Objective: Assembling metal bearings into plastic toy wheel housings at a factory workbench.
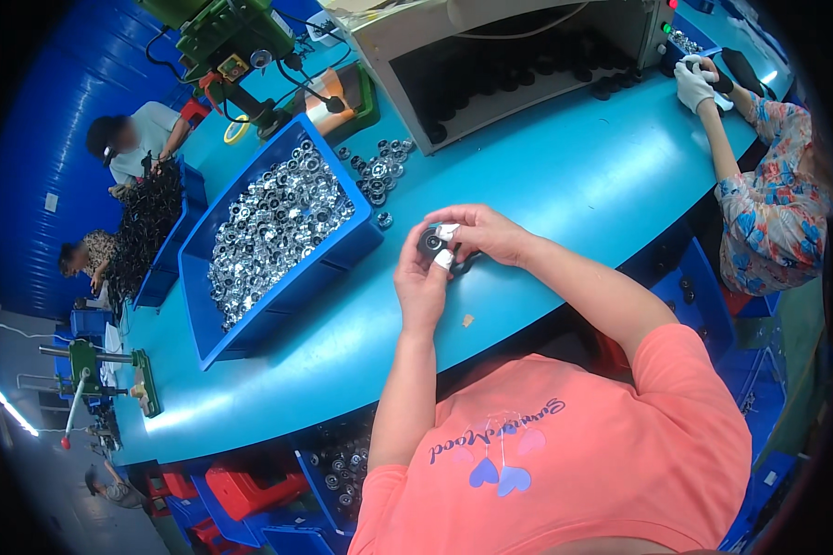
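Note:
Over the turquoise table, a small round black part with a ring-shaped centre (431, 242) is held between both hands. My left hand (420, 282) wraps its near left side, with the thumb pressed against it. My right hand (487, 233) grips it from the far right, fingers bent. White covers sit on both thumb tips. Beneath my right hand, a dark piece shows partly; whether it belongs to the round part I cannot tell. Left of my hands stands a blue bin (350, 242) heaped with shiny silver round parts (273, 236). Several more silver parts (379, 171) lie loose beside it.
A light metal box (518, 106) with an open front holds many black round parts. A green press machine (222, 51) stands at the back left. A co-worker's gloved hands (696, 85) work at the far right. Other people sit behind a bin of black pieces (148, 213).

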The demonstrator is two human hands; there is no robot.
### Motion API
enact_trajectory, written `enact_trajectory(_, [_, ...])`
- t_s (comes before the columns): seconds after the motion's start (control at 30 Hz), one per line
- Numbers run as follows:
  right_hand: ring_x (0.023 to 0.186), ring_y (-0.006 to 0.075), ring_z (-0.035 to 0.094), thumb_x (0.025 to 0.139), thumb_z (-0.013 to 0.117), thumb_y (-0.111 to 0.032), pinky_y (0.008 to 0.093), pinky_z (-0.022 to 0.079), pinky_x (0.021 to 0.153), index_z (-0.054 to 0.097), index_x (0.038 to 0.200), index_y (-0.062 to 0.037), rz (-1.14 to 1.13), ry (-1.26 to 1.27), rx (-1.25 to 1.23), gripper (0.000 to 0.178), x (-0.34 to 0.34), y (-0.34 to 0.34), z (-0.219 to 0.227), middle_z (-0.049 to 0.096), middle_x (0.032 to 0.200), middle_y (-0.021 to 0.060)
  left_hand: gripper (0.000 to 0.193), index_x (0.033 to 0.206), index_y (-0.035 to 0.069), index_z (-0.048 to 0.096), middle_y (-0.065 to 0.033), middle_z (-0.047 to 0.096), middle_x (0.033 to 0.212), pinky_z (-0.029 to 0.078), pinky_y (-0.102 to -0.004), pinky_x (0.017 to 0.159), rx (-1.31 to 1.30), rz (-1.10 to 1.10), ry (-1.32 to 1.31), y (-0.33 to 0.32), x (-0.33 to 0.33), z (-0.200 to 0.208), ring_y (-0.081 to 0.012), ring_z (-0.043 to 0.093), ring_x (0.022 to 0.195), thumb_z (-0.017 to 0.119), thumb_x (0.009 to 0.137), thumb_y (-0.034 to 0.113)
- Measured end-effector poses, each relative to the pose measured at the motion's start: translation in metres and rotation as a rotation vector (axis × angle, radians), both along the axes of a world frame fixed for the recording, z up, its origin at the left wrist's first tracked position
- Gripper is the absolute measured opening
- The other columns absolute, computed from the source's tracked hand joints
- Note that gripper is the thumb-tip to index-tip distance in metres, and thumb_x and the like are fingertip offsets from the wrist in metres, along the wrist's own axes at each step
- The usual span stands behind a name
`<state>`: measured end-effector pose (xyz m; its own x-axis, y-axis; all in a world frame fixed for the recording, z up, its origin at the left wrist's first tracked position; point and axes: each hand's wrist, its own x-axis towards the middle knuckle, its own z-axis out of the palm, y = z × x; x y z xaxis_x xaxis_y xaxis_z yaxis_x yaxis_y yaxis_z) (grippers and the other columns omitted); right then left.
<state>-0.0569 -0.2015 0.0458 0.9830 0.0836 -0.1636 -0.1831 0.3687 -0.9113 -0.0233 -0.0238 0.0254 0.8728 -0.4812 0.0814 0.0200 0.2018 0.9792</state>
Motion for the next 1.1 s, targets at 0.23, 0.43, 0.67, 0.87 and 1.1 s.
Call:
enact_trajectory(0.23, [0.099,0.0129,0.065,0.097,0.056,-0.008,0.0273,0.056,0.08,0.062,0.138,-0.0037,0.042,-0.073,0.066,0.042,-0.001,0.004,-0.004,0.067,0.117,0.0055,0.053,0.139,0.001,0.057,-0.0051,0.069,0.113,0.056,-0.0251,0.071,0.244,0.12,-0.375,0.003,-0.003,-0.008,-0.0133,0.068,0.1,0.076,0.089,0.006])
enact_trajectory(0.43, [0.104,0.0145,0.065,0.099,0.056,-0.011,0.0301,0.056,0.091,0.065,0.135,-0.0055,-0.057,-0.132,-0.342,0.037,0.0,0.011,-0.006,0.067,0.119,0.0057,0.049,0.133,-0.002,0.06,-0.0105,0.068,0.112,0.059,-0.0306,0.08,0.359,0.315,-0.57,-0.001,-0.009,0.003,-0.0191,0.07,0.099,0.072,0.086,0.001])
enact_trajectory(0.67, [0.094,0.0117,0.066,0.09,0.067,-0.02,0.0291,0.056,0.08,0.069,0.126,-0.0035,-0.034,-0.314,-0.385,0.039,-0.004,0.014,-0.014,0.071,0.108,0.0052,0.051,0.128,0.005,0.066,-0.0074,0.062,0.1,0.056,-0.0309,0.073,0.496,0.415,-0.663,0.003,-0.009,0.007,-0.0188,0.065,0.084,0.077,0.079,-0.001])
enact_trajectory(0.87, [0.086,0.0085,0.064,0.091,0.07,-0.017,0.0261,0.054,0.075,0.071,0.122,-0.0025,0.162,-0.1,-0.286,0.035,-0.001,0.004,-0.01,0.071,0.099,0.0012,0.048,0.123,0.006,0.069,-0.0081,0.057,0.103,0.053,-0.0314,0.068,0.473,0.456,-0.692,-0.001,-0.011,0.007,-0.0192,0.061,0.082,0.081,0.076,0.002])
enact_trajectory(1.1, [0.081,0.0107,0.066,0.088,0.066,-0.018,0.0279,0.056,0.073,0.074,0.112,-0.0019,0.056,-0.068,-0.303,0.03,-0.003,0.01,-0.005,0.072,0.095,0.0039,0.049,0.122,0.006,0.069,-0.0108,0.058,0.103,0.053,-0.0338,0.067,0.537,0.464,-0.82,-0.002,-0.006,-0.006,-0.0226,0.062,0.085,0.08,0.075,0.001])
